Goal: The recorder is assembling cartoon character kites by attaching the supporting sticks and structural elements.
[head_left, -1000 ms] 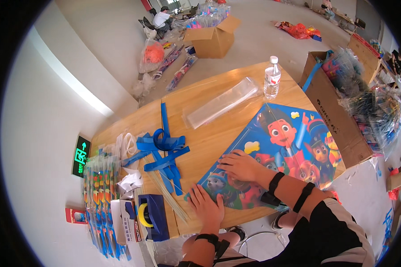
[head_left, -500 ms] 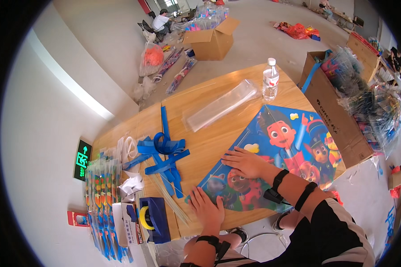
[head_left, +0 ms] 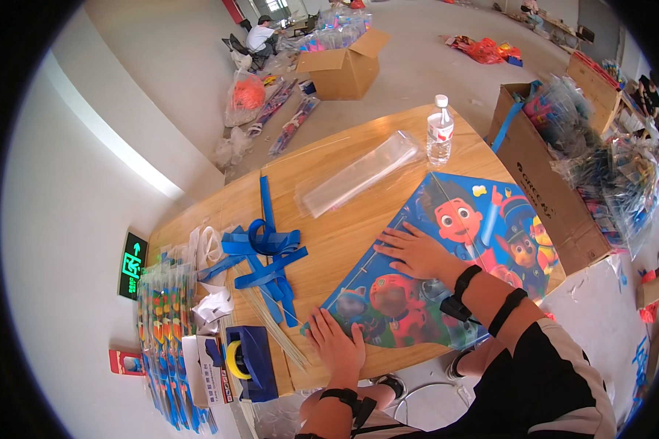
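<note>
A blue kite printed with cartoon figures lies flat on the wooden table, its narrow corner pointing at me on the left. My left hand rests flat on that corner, fingers stretched out. Farther along the upper left edge, my right hand lies palm down with its fingers spread, the fingertips by a thin rod at the edge. Neither hand grips anything. My right forearm covers part of the print.
Left of the kite are blue strips, thin sticks and a tape dispenser. Clear plastic sleeves and a water bottle stand farther back. Packed kites hang at the left edge; a large carton is beyond the right edge.
My right hand has slid up and to the right along the kite's edge, its fingers more spread. My left hand stays on the corner.
</note>
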Action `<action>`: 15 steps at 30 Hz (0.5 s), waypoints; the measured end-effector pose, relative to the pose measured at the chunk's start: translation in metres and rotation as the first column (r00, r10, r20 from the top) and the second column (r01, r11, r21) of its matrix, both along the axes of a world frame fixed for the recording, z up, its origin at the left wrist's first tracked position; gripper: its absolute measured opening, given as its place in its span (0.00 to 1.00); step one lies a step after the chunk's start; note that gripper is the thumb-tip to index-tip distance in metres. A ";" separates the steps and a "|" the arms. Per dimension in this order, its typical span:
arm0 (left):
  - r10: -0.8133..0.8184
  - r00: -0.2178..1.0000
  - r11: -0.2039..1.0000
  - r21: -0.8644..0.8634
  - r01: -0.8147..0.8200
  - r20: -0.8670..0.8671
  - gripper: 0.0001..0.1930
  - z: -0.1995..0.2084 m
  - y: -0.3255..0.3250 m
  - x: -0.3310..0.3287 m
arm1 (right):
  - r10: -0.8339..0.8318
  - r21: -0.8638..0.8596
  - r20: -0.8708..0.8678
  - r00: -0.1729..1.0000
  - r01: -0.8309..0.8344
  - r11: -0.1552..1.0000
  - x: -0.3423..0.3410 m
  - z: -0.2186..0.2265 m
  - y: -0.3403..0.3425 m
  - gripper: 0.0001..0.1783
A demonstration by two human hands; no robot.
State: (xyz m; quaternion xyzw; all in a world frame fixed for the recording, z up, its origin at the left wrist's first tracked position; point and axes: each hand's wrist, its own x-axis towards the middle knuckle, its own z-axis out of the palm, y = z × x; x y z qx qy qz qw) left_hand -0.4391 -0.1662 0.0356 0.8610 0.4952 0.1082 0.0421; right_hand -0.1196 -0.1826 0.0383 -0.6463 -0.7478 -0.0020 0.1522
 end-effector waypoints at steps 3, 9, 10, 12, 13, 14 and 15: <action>-0.001 1.000 1.000 0.002 0.001 -0.003 0.42 0.000 0.000 0.000 | -0.083 -0.037 -0.026 0.996 0.082 0.996 0.014 -0.002 0.000 0.30; -0.006 1.000 1.000 0.025 0.006 0.008 0.41 0.000 0.000 0.000 | -0.163 -0.036 0.039 0.986 0.164 0.986 0.031 -0.007 0.000 0.32; 0.002 1.000 1.000 0.005 -0.002 0.004 0.41 0.000 0.000 0.000 | -0.150 -0.014 0.013 0.989 0.151 0.989 0.032 -0.008 0.000 0.32; -0.009 1.000 1.000 0.027 0.008 0.010 0.41 -0.001 0.000 0.000 | -0.199 -0.008 -0.003 0.980 0.199 0.980 0.032 -0.009 0.001 0.33; 0.003 1.000 1.000 0.001 -0.003 0.005 0.41 -0.001 0.000 0.000 | -0.191 0.007 -0.020 0.981 0.192 0.981 0.032 -0.010 0.002 0.33; 0.002 1.000 1.000 0.005 -0.002 0.006 0.41 -0.001 0.000 0.000 | -0.209 0.004 -0.009 0.978 0.209 0.978 0.032 -0.010 0.003 0.34; -0.008 1.000 1.000 0.029 0.007 0.009 0.41 0.000 0.000 0.000 | -0.244 -0.018 0.020 0.970 0.244 0.970 0.032 -0.010 0.003 0.35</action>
